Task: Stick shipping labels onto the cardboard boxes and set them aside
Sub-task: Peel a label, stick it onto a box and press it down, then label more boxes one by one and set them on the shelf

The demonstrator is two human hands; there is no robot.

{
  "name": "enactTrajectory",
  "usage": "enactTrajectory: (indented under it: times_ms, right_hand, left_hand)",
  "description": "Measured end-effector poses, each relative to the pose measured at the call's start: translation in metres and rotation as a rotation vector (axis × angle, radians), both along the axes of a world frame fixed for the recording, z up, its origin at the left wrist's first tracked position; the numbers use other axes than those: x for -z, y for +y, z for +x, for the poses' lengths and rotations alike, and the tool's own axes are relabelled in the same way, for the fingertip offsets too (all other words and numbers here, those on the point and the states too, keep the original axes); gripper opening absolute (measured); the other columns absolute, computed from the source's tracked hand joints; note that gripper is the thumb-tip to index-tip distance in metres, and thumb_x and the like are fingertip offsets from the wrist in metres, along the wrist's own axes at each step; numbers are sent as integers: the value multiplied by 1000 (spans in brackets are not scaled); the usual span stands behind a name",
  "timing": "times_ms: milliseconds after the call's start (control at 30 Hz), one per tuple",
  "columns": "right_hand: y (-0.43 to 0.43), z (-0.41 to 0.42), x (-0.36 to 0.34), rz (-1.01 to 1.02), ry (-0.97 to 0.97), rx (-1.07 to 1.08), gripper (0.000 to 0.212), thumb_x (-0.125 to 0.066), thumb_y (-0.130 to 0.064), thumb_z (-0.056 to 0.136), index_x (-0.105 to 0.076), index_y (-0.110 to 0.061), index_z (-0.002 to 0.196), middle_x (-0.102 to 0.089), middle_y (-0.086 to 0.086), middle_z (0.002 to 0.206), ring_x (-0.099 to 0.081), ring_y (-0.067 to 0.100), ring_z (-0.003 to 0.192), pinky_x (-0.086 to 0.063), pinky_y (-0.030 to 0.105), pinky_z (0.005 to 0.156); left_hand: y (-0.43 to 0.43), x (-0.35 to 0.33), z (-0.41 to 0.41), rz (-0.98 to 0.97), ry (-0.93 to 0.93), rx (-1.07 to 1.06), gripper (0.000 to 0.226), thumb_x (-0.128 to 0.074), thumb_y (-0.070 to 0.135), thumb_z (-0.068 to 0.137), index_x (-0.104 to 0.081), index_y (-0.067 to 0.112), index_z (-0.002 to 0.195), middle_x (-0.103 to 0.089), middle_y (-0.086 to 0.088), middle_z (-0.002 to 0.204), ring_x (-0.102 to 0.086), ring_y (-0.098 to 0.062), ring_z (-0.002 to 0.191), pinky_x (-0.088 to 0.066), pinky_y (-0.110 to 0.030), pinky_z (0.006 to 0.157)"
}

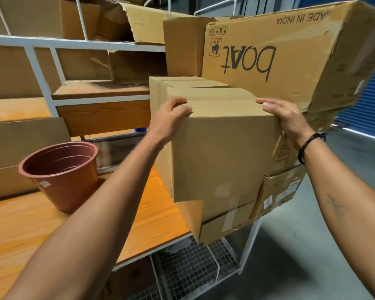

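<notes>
The box (221, 152) is gripped at its upper corners by the left hand (169, 120) and right hand (286, 120), over the right end of the table (30, 224); its far side and the right fingers are hidden.

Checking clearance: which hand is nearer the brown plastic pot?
Left. The left hand grips the cardboard box at its top left edge, above and right of the pot; the right hand grips its top right edge, on the box's far side from the pot.
</notes>
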State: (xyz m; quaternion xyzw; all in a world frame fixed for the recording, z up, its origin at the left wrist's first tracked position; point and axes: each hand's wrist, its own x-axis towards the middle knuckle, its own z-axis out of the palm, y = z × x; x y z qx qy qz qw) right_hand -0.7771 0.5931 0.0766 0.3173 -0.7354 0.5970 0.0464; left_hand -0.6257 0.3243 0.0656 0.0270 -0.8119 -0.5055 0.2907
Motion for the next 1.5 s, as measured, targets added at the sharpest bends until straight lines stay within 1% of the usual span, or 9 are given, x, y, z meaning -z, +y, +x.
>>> enactTrajectory:
  times_ms: [133,300,467,567,700,833,1033,1333,1500]
  right_hand:
    - [-8,-24,0,17,22,42,38,-67,-50,82,-74,-24,109,-69,-8,117,-58,9,113,-43,18,84]
    - [-11,-43,2,100,204,221,47,-54,-53,94,-73,-15,114,-70,-3,114,-60,8,106,-45,15,80]
    - [-11,-48,-4,249,405,478,52,-44,-52,100,-72,-11,115,-70,11,116,-61,30,110,-39,29,73]
    - [-11,-34,1,379,622,433,56,-43,-60,96,-61,-20,131,-55,7,141,-46,28,132,-36,41,104]
    - [-22,-22,12,664,843,264,76,-41,-78,81,-44,-34,143,-47,0,149,-37,23,139,-20,58,114]
    - [-17,-38,10,637,806,213,58,-59,-56,89,-46,-35,142,-49,-2,147,-37,22,140,-14,61,114]
    - [-9,-57,7,615,727,166,53,-65,-41,90,-48,-34,140,-49,-4,147,-36,21,141,-5,65,115]
    - [-9,-46,0,555,633,145,62,-44,-65,83,-56,-32,133,-52,-6,143,-39,20,138,-4,67,114]
    - [-29,-6,-16,463,730,111,68,-40,-71,84,-51,-32,139,-46,1,149,-34,21,141,-3,66,115]
  left_hand:
    - [0,2,-14,7,5,-86,56,-55,54,81,-58,26,130,-62,12,115,-56,-10,112,-46,-43,102]
    - [18,5,-27,35,94,-180,66,-52,65,87,-56,20,135,-59,1,132,-54,-12,118,-48,-42,102]
    - [43,15,-24,7,137,-181,105,-30,93,68,-31,29,151,-26,-11,160,-34,-26,142,-32,-49,115]
    - [42,49,-21,19,246,-222,107,-45,90,69,-19,32,154,-20,-11,162,-24,-29,147,-32,-57,114]
    - [51,80,-20,-50,163,-254,104,-60,74,76,-6,35,156,-22,-6,162,-30,-25,145,-34,-53,114]
    - [60,78,-30,-165,104,-274,97,-70,38,87,-3,28,157,-21,-6,163,-33,-28,143,-34,-42,114]
    - [67,73,-43,-223,35,-253,100,-70,41,88,3,34,156,-15,-6,164,-34,-29,143,-36,-45,111]
    - [62,70,-44,-170,17,-181,97,-71,37,87,-4,34,157,-12,-4,164,-22,-26,148,-30,-44,114]
    - [53,73,-26,-174,64,-150,84,-65,47,90,-14,38,155,-18,-4,164,-21,-22,149,-29,-43,115]
